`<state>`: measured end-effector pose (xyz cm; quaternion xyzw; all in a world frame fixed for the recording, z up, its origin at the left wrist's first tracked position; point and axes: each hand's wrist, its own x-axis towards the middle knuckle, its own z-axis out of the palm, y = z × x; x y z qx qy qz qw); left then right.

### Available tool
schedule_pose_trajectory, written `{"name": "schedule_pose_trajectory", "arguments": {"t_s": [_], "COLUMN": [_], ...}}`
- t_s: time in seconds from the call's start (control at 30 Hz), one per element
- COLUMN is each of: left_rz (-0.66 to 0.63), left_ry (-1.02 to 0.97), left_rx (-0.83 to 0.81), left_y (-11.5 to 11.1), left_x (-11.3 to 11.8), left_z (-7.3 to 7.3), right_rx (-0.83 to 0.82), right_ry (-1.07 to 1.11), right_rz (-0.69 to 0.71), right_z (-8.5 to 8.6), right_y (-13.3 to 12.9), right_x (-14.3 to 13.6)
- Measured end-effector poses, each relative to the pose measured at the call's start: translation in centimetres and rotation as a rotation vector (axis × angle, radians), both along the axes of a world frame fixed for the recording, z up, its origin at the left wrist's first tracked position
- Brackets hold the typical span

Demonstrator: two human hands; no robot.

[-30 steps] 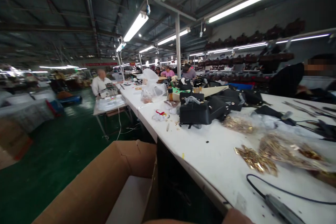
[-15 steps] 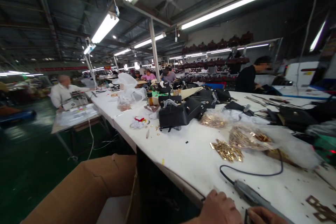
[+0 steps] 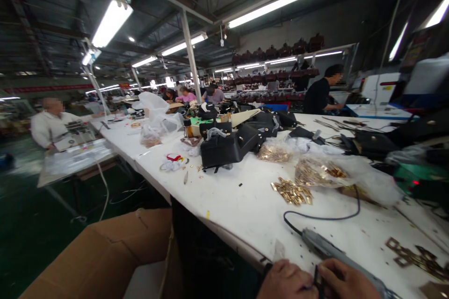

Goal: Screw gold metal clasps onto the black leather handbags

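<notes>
At the bottom edge, by the table's near edge, are both of my hands. My left hand (image 3: 286, 281) is closed, its fingers curled in around something mostly hidden. Close beside it, my right hand (image 3: 345, 279) is pinched on a small dark strip (image 3: 316, 274) that stands up between the two hands; its kind is not clear. Behind my right hand lies a grey corded hand tool (image 3: 324, 245), its dark cable looping across the white table (image 3: 242, 215). Several flat gold metal pieces (image 3: 293, 191) form a pile beyond the tool.
Clear bags of gold fittings (image 3: 275, 152) and black handbags (image 3: 220, 149) occupy the table farther back. Dark metal frames (image 3: 414, 254) lie at right. An open cardboard box (image 3: 101, 247) stands at lower left. One co-worker (image 3: 52, 124) sits at left, another (image 3: 321, 91) behind.
The view has turned a little right, so the table's contents sit farther left. My hands show more fully, and the dark strip between them is more visible.
</notes>
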<state>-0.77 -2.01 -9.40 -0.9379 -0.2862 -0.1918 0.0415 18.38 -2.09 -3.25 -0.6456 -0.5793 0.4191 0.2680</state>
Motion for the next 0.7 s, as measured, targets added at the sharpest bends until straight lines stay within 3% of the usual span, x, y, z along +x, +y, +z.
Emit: {"name": "schedule_pose_trajectory", "arguments": {"t_s": [0.03, 0.1, 0.2, 0.37, 0.7], "left_rz": [-0.023, 0.064, 0.061, 0.007, -0.014], "left_ry": [-0.038, -0.104, -0.154, -0.165, -0.097], "left_rx": [-0.034, -0.155, -0.252, -0.323, -0.364], "left_y": [-0.6, -1.7, -1.8, -1.1, -0.5], "left_x": [-0.6, -1.4, -1.6, -1.1, -1.1], "left_z": [1.5, 4.2, 6.6, 6.8, 7.9], "right_rx": [0.012, 0.103, 0.164, 0.093, 0.114], "right_ry": [-0.017, -0.084, -0.129, -0.241, -0.283], "right_rz": [0.009, 0.017, -0.012, -0.006, -0.061], "right_z": [0.3, 1.2, 2.2, 2.2, 1.8], "right_y": [-0.2, -0.4, 0.0, 0.3, -0.5], "right_x": [0.0, 0.1, 0.4, 0.5, 0.1]}}
